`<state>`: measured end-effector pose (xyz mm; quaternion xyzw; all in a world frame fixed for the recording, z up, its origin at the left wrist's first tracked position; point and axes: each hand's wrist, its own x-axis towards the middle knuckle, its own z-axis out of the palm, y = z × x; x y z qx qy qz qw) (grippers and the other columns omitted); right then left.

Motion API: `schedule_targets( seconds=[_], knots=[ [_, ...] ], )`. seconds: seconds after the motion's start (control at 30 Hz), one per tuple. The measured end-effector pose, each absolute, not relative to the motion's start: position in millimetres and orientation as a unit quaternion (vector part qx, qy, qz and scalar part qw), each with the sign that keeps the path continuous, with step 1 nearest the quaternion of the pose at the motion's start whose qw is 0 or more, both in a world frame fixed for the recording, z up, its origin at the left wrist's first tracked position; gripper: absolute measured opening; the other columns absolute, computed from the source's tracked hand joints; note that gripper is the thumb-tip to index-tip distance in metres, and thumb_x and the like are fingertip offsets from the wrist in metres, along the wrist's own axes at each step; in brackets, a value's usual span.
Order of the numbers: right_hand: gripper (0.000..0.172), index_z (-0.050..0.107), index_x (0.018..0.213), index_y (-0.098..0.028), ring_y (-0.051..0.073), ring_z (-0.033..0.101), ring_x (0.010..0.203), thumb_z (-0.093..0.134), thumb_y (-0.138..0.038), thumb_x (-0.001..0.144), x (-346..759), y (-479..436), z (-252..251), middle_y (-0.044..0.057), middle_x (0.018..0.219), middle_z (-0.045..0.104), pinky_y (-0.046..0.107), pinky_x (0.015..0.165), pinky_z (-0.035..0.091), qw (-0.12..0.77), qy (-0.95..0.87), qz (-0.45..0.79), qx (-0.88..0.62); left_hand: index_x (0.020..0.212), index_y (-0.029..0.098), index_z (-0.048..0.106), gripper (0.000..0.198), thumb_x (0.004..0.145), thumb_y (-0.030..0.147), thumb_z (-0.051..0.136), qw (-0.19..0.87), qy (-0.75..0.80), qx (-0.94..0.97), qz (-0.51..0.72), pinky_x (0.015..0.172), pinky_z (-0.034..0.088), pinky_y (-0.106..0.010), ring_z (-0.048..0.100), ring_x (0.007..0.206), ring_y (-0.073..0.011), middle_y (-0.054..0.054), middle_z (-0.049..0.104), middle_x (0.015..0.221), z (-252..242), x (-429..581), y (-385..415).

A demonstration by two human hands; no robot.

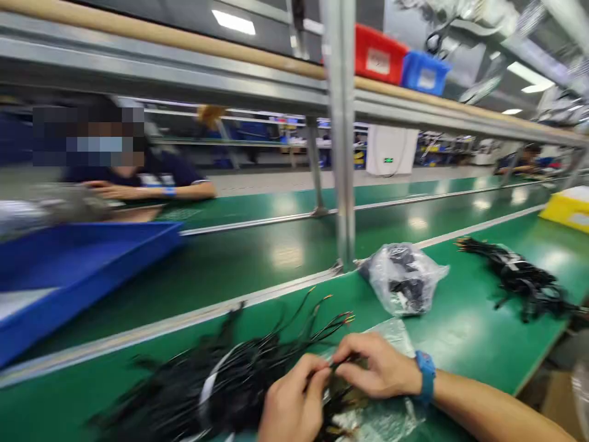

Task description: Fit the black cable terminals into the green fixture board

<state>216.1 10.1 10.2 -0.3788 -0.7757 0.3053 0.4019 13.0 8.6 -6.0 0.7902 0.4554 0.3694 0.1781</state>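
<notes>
A blurred heap of black wire harnesses [216,383] with red and yellow tips lies on the green bench in front of me. My left hand [294,402] and my right hand [375,368] meet over its right side, both with fingers pinched on thin black wires. Under my right hand lies a flat clear plastic bag [391,417]. A blue wristband [426,374] is on my right wrist.
A clear bag of black parts [404,279] sits beyond my hands, another black wire bundle [519,276] to the right. A blue tray [69,270] rides the conveyor at left, a metal post [343,135] stands ahead, a yellow bin [568,209] far right. A seated person [138,175] works opposite.
</notes>
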Motion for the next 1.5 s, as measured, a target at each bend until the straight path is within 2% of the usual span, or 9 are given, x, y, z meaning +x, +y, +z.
schedule_targets(
  seconds=[0.17, 0.33, 0.47, 0.67, 1.07, 1.27, 1.5],
  knots=[
    [0.013, 0.066, 0.098, -0.019, 0.017, 0.065, 0.076, 0.055, -0.023, 0.097, 210, 4, 9, 0.005, 0.087, 0.072, 0.028, 0.071, 0.050, 0.403, -0.792, 0.305, -0.342, 0.074, 0.021, 0.055, 0.021, 0.092, 0.019, 0.046, 0.214, 0.470, 0.764, 0.387, 0.058, 0.041, -0.022, 0.058, 0.057, -0.0123, 0.003, 0.061, 0.063, 2, 20, 2],
    [0.013, 0.066, 0.100, -0.019, 0.017, 0.064, 0.074, 0.054, -0.022, 0.098, 209, 6, 5, 0.005, 0.087, 0.072, 0.028, 0.067, 0.047, 0.412, -0.786, 0.311, -0.340, 0.072, 0.021, 0.052, 0.022, 0.093, 0.021, 0.046, 0.300, 0.467, 0.735, 0.389, 0.062, 0.040, -0.023, 0.057, 0.062, -0.0133, 0.002, 0.060, 0.066, 1, 24, 1],
    [0.010, 0.064, 0.092, -0.019, 0.016, 0.061, 0.069, 0.055, -0.021, 0.091, 215, 10, 7, 0.002, 0.080, 0.069, 0.026, 0.063, 0.045, 0.408, -0.773, 0.304, -0.380, 0.088, 0.020, 0.060, 0.013, 0.094, 0.026, 0.050, 0.363, 0.451, 0.728, 0.368, 0.069, 0.042, -0.024, 0.061, 0.073, -0.0154, -0.001, 0.067, 0.079, 6, 21, 4],
    [0.006, 0.062, 0.088, -0.019, 0.014, 0.058, 0.066, 0.057, -0.019, 0.085, 215, 13, -3, 0.000, 0.077, 0.067, 0.025, 0.062, 0.044, 0.399, -0.769, 0.319, -0.384, 0.071, 0.020, 0.052, 0.024, 0.094, 0.025, 0.047, 0.324, 0.460, 0.746, 0.356, 0.060, 0.033, -0.025, 0.048, 0.061, -0.0134, 0.003, 0.052, 0.063, 1, 20, 6],
    [0.007, 0.066, 0.088, -0.020, 0.013, 0.059, 0.064, 0.061, -0.016, 0.086, 208, 10, -20, 0.001, 0.077, 0.069, 0.023, 0.061, 0.045, 0.416, -0.765, 0.338, -0.358, 0.067, 0.021, 0.044, 0.023, 0.090, 0.017, 0.045, 0.291, 0.457, 0.757, 0.365, 0.056, 0.028, -0.025, 0.041, 0.056, -0.0118, 0.004, 0.044, 0.059, -4, 20, 4],
    [0.010, 0.068, 0.090, -0.020, 0.013, 0.060, 0.063, 0.060, -0.016, 0.088, 206, 10, -18, 0.001, 0.077, 0.070, 0.022, 0.059, 0.045, 0.418, -0.769, 0.335, -0.350, 0.069, 0.022, 0.043, 0.021, 0.090, 0.018, 0.044, 0.300, 0.467, 0.761, 0.336, 0.058, 0.029, -0.026, 0.043, 0.057, -0.0134, 0.003, 0.048, 0.061, -4, 20, 5],
    [0.006, 0.063, 0.086, -0.019, 0.013, 0.054, 0.061, 0.058, -0.017, 0.083, 216, 16, -4, -0.001, 0.073, 0.064, 0.022, 0.057, 0.041, 0.379, -0.787, 0.315, -0.372, 0.084, 0.022, 0.054, 0.016, 0.096, 0.021, 0.043, 0.337, 0.435, 0.778, 0.304, 0.068, 0.036, -0.027, 0.056, 0.071, -0.0171, -0.001, 0.063, 0.077, 7, 16, 8]
  ],
)
